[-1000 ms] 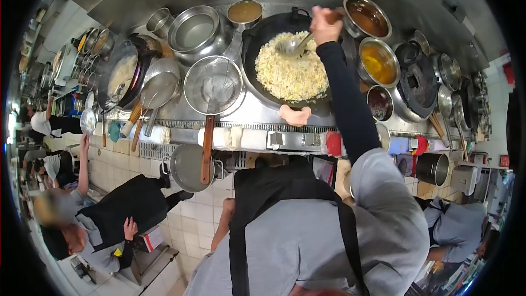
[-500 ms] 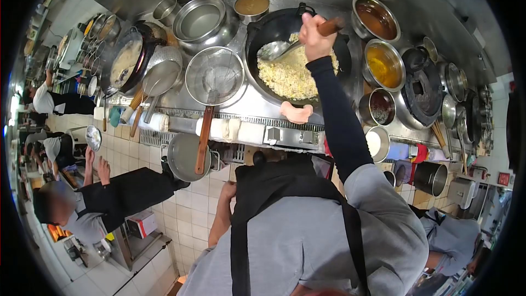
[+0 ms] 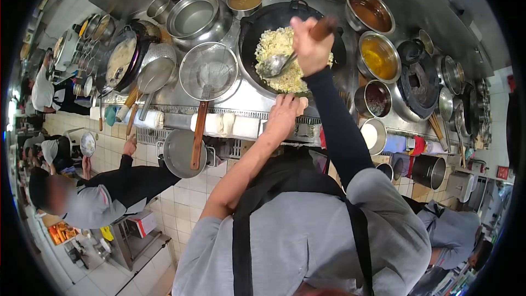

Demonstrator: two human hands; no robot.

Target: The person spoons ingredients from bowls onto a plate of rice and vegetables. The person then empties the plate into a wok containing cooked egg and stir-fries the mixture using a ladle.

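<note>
The right hand (image 3: 311,46) wraps its fingers round the ladle (image 3: 272,66), bowl in rice (image 3: 276,44). The left hand (image 3: 286,114) meets the near edge of the wok (image 3: 250,46); I cannot tell whether it pinches.

The wok (image 3: 268,15) is black, and the rice (image 3: 274,41) inside mixes white with pale yellow. The ladle (image 3: 272,66) is silver, with a reddish-brown handle (image 3: 323,28). The shirt (image 3: 307,235) is plain grey; the apron straps (image 3: 241,241) and the right sleeve (image 3: 342,120) are solid black. The strainer (image 3: 211,68) is silver with a fine criss-cross mesh, its handle (image 3: 199,137) reddish brown. In silver bowls, one liquid (image 3: 378,59) is golden yellow, another liquid (image 3: 372,15) amber brown, a third liquid (image 3: 245,0) tan. The folded cloths (image 3: 230,123) are white, and cream floor tiles (image 3: 186,197) form a grid with darker lines
</note>
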